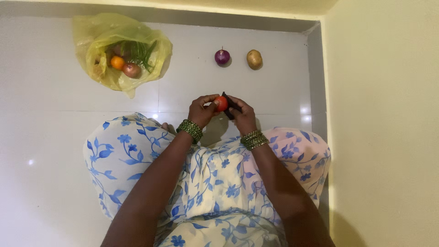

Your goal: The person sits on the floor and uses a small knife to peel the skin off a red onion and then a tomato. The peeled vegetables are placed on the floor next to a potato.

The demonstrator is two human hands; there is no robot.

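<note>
A small red tomato (222, 104) is pinched by the curled fingers of the left hand (201, 111), right at its fingertips. It's touched from the other side by the right hand (242, 116), which is wrapped around a dark tool (230, 106).

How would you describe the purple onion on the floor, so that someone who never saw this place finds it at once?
Start from the yellow wall on the right and look along the far edge of the white tiled floor. Two round vegetables lie there side by side, apart from the yellow plastic bag. The purple onion is the left one, dark and glossy; its neighbour is a tan potato.
</note>
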